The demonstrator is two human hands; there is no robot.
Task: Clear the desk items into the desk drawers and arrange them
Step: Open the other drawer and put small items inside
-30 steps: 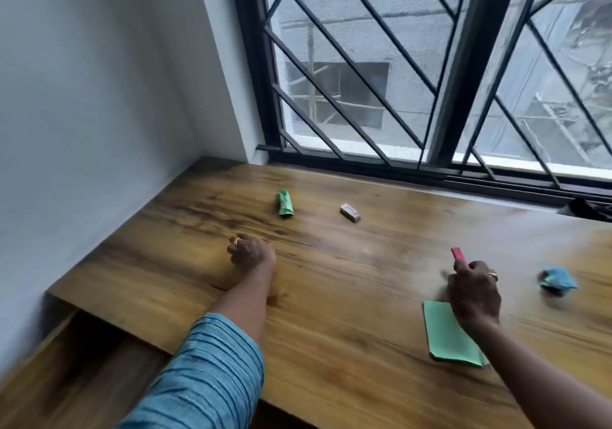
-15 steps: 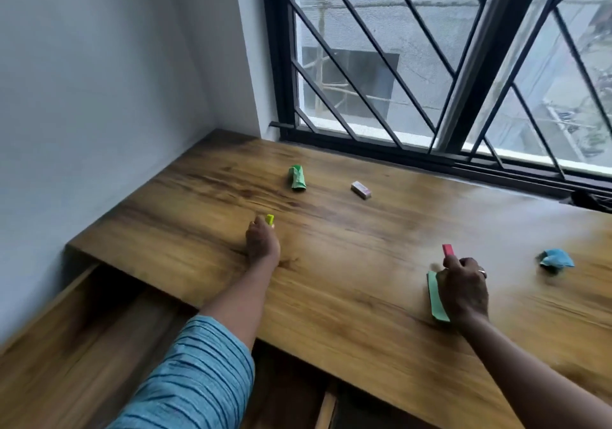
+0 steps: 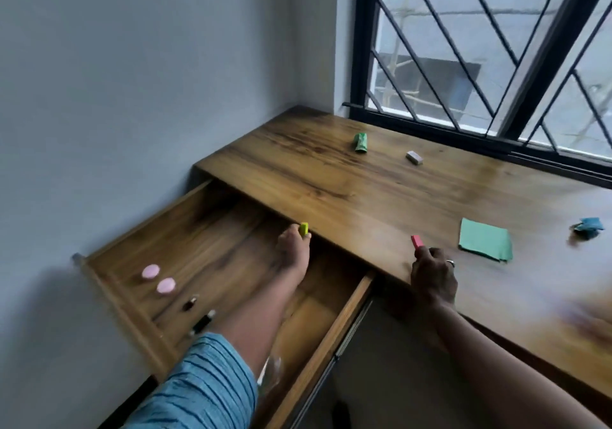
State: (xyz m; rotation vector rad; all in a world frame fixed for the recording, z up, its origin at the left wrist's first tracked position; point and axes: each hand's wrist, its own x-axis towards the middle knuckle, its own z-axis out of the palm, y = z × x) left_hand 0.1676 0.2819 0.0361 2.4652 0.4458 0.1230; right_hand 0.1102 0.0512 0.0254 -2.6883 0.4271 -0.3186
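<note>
My left hand (image 3: 293,251) pinches a small yellow-green block (image 3: 304,228) above the open wooden drawer (image 3: 344,312), just below the desk's front edge. At that edge, to the right, my right hand (image 3: 432,274) grips a small red block (image 3: 417,241). On the wooden desk (image 3: 381,196) lie a green paper roll (image 3: 361,142), a grey eraser (image 3: 414,157), a stack of green paper squares (image 3: 485,243) and a crumpled blue paper (image 3: 588,228). Inside the drawer sit two pink round pieces (image 3: 158,278) and two dark pen-like items (image 3: 198,314).
A grey wall (image 3: 132,97) closes the left side. A barred window (image 3: 480,47) runs behind the desk. A clear glassy object (image 3: 271,374) shows by my left sleeve, over the drawer's near end. The drawer's front rail (image 3: 122,312) juts out toward me.
Both hands pulled back from the desktop toward its front edge, carrying their blocks. My left hand now hangs over the open drawer. The right hand let the green paper stack lie. The view swung down-left.
</note>
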